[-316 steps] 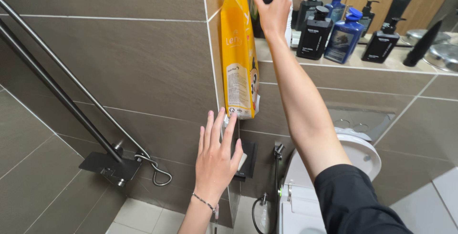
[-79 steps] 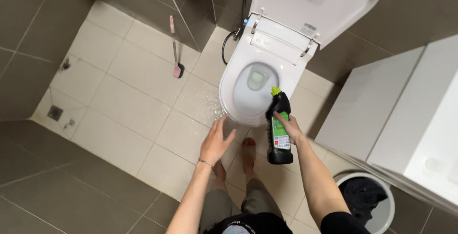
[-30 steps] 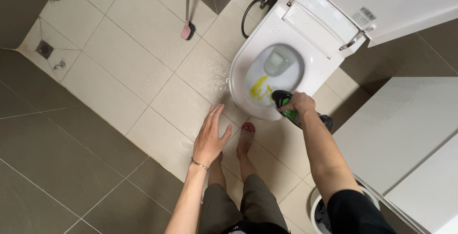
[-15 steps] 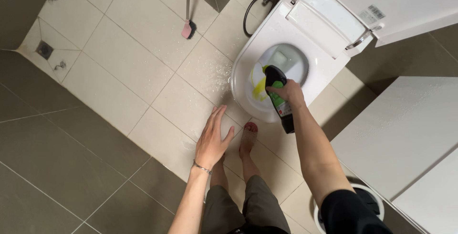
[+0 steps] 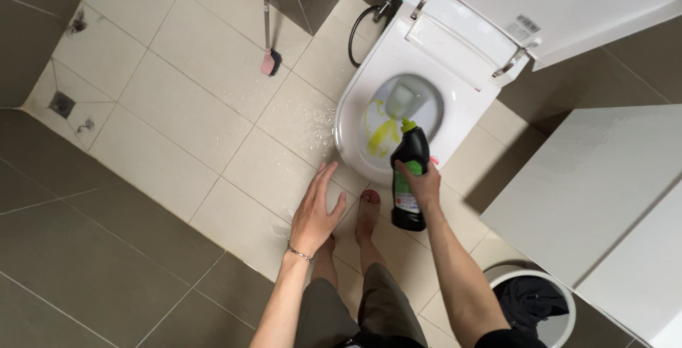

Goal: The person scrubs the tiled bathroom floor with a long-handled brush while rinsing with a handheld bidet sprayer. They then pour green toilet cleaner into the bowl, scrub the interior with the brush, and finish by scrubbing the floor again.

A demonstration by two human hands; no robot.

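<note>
Head view looks straight down past my bare feet (image 5: 368, 209) onto matte beige floor tiles (image 5: 177, 106), speckled with wet drops near the toilet. My right hand (image 5: 425, 183) is wrapped shut around a glossy black plastic bottle (image 5: 408, 177) with a green label, its angled neck pointing away from me over the near rim of the white ceramic toilet bowl (image 5: 348, 135). Streaks of yellow liquid (image 5: 382, 133) run down the smooth inside of the bowl. My right forearm stretches out nearly straight. My left hand (image 5: 316, 209) hangs open and holds nothing, fingers spread, palm down above the floor, a thin bracelet (image 5: 300, 254) at the wrist. Far left, a pink-handled brush (image 5: 268, 60) leans by the dark wall. Near right sits a round white bin (image 5: 529, 302) holding dark cloth.
</note>
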